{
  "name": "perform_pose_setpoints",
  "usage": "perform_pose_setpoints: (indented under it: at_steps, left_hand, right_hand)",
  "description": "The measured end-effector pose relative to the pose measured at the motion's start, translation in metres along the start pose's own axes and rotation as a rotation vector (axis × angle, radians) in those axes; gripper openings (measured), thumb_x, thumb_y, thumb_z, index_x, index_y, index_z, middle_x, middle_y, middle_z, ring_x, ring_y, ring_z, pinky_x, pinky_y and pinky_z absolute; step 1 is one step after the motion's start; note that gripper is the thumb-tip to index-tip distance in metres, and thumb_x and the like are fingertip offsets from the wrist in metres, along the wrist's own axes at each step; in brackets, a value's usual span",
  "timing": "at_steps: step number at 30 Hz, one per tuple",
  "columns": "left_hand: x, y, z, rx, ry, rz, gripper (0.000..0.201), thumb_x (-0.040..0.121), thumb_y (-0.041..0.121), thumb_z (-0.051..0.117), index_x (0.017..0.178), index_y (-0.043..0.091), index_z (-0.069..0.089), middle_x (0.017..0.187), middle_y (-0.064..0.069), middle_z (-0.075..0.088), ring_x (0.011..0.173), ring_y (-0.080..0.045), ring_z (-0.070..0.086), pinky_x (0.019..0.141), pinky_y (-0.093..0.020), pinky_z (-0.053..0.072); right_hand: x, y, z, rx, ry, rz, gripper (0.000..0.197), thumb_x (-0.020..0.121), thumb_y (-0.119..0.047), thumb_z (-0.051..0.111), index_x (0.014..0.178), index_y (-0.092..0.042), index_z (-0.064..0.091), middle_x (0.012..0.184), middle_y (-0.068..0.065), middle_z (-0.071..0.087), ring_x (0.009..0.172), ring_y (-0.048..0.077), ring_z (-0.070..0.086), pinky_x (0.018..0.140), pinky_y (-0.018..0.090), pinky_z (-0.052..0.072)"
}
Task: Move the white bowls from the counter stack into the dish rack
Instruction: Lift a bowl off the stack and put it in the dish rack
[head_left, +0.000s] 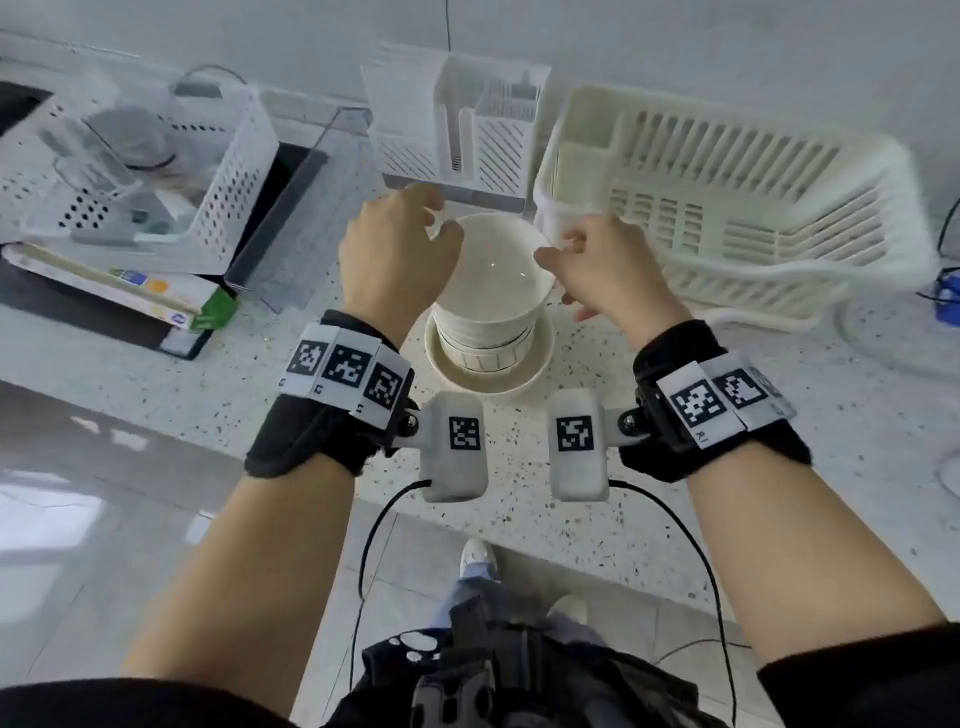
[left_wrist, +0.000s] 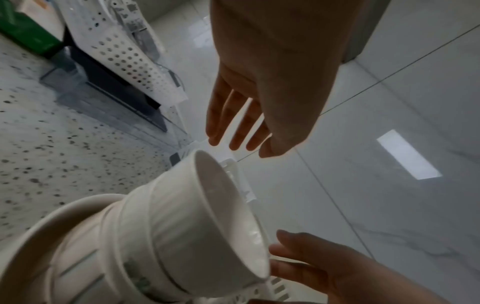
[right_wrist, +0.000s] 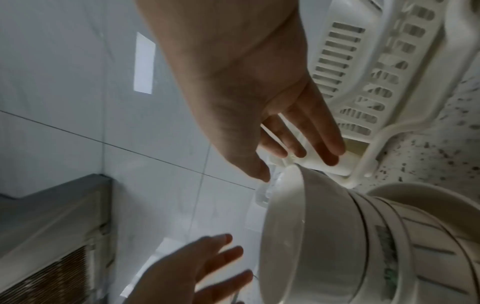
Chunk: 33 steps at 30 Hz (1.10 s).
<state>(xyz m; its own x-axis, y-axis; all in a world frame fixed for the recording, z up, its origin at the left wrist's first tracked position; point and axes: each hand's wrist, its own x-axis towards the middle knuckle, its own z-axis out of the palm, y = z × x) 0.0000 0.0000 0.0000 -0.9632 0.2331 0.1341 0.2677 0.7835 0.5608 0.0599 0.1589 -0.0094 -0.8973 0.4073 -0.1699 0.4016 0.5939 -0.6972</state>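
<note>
A stack of several white bowls (head_left: 491, 306) stands on a wider white dish (head_left: 488, 371) on the speckled counter. My left hand (head_left: 400, 249) hovers at the left of the top bowl's rim (left_wrist: 228, 216), fingers straight and spread, a small gap from it. My right hand (head_left: 592, 265) hovers at the right of the rim (right_wrist: 283, 236), also with relaxed straight fingers, not gripping. The cream dish rack (head_left: 737, 208) sits to the right of the stack, with nothing visible inside it.
A white cutlery holder (head_left: 457, 119) stands behind the stack against the wall. At the left is a perforated white basket (head_left: 156, 156) with glassware, over a dark sink, and boxes (head_left: 130, 291) beside it. The counter's front edge runs below my wrists.
</note>
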Motion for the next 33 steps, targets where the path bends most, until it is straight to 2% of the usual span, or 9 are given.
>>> perform_pose_setpoints:
  at_steps: [6, 9, 12, 16, 18, 22, 27, 29, 33]
  left_hand:
    - [0.010, -0.031, 0.020, -0.123, -0.135, -0.092, 0.031, 0.092, 0.026, 0.044, 0.115, 0.013, 0.060, 0.112, -0.007, 0.067, 0.096, -0.029, 0.064, 0.080, -0.032, 0.050]
    - [0.014, -0.041, 0.030, -0.239, -0.137, -0.085, 0.029, 0.093, 0.026, 0.040, 0.097, 0.010, 0.064, 0.087, -0.009, 0.067, 0.078, -0.035, 0.066, 0.075, -0.041, 0.055]
    - [0.013, -0.045, 0.034, -0.346, -0.114, -0.130, 0.043, 0.090, 0.033, 0.036, 0.069, 0.000, 0.053, 0.062, -0.009, 0.049, 0.060, -0.029, 0.057, 0.065, -0.047, 0.056]
    - [0.013, -0.049, 0.036, -0.450, -0.113, -0.181, 0.060, 0.085, 0.047, 0.030, 0.074, -0.009, 0.050, 0.068, -0.023, 0.054, 0.064, -0.023, 0.051, 0.068, -0.057, 0.056]
    - [0.011, -0.048, 0.034, -0.471, -0.124, -0.195, 0.059, 0.086, 0.049, 0.027, 0.073, 0.000, 0.057, 0.082, -0.029, 0.063, 0.072, -0.028, 0.060, 0.071, -0.057, 0.055]
    - [0.009, -0.043, 0.028, -0.498, -0.102, -0.232, 0.042, 0.095, 0.039, 0.026, 0.081, 0.022, 0.062, 0.089, -0.005, 0.069, 0.089, -0.027, 0.066, 0.086, -0.053, 0.052]
    - [0.011, -0.023, 0.025, -0.504, -0.024, -0.153, 0.045, 0.098, 0.030, 0.027, 0.095, 0.013, 0.068, 0.097, 0.001, 0.069, 0.098, -0.018, 0.063, 0.094, -0.037, 0.047]
    - [0.013, -0.010, 0.027, -0.497, -0.006, -0.110, 0.044, 0.099, 0.028, 0.027, 0.097, 0.013, 0.068, 0.097, 0.002, 0.069, 0.094, -0.015, 0.061, 0.087, -0.031, 0.045]
    - [0.014, 0.025, 0.039, -0.486, -0.006, -0.027, 0.043, 0.099, 0.026, 0.029, 0.090, 0.007, 0.067, 0.069, 0.005, 0.057, 0.062, -0.006, 0.048, 0.059, -0.020, 0.037]
  right_hand:
    - [0.017, 0.001, 0.020, 0.063, -0.112, 0.125, 0.028, 0.086, -0.018, 0.060, 0.110, -0.004, 0.062, 0.099, 0.013, 0.067, 0.063, 0.028, 0.072, 0.061, 0.041, 0.064]
    - [0.024, 0.004, 0.026, 0.054, -0.109, 0.137, 0.028, 0.085, -0.005, 0.055, 0.112, -0.003, 0.060, 0.105, 0.014, 0.064, 0.065, 0.029, 0.072, 0.058, 0.043, 0.063]
    - [0.026, 0.005, 0.029, 0.063, -0.089, 0.146, 0.026, 0.083, 0.005, 0.049, 0.105, 0.001, 0.062, 0.103, 0.017, 0.063, 0.067, 0.032, 0.068, 0.056, 0.046, 0.063]
    - [0.025, 0.004, 0.029, 0.119, -0.064, 0.171, 0.021, 0.082, 0.010, 0.048, 0.095, 0.009, 0.064, 0.094, 0.020, 0.063, 0.060, 0.028, 0.066, 0.053, 0.049, 0.061]
    - [0.023, 0.003, 0.028, 0.155, -0.051, 0.182, 0.019, 0.081, 0.012, 0.048, 0.091, 0.010, 0.064, 0.093, 0.020, 0.063, 0.060, 0.027, 0.064, 0.057, 0.051, 0.061]
    - [0.019, 0.003, 0.022, 0.196, -0.035, 0.178, 0.014, 0.082, 0.012, 0.048, 0.083, 0.008, 0.062, 0.093, 0.017, 0.061, 0.062, 0.029, 0.064, 0.058, 0.053, 0.061]
    - [0.011, 0.004, 0.001, 0.266, 0.009, 0.163, 0.017, 0.082, 0.011, 0.053, 0.096, 0.015, 0.062, 0.088, 0.016, 0.061, 0.058, 0.024, 0.064, 0.054, 0.051, 0.061]
    - [0.009, 0.007, -0.012, 0.300, 0.047, 0.151, 0.014, 0.082, 0.011, 0.055, 0.094, 0.011, 0.064, 0.092, 0.013, 0.060, 0.057, 0.019, 0.063, 0.048, 0.046, 0.061]
    - [0.006, 0.024, -0.042, 0.372, 0.139, 0.145, 0.012, 0.083, 0.010, 0.056, 0.092, 0.007, 0.063, 0.088, 0.007, 0.059, 0.062, 0.022, 0.063, 0.046, 0.043, 0.060]
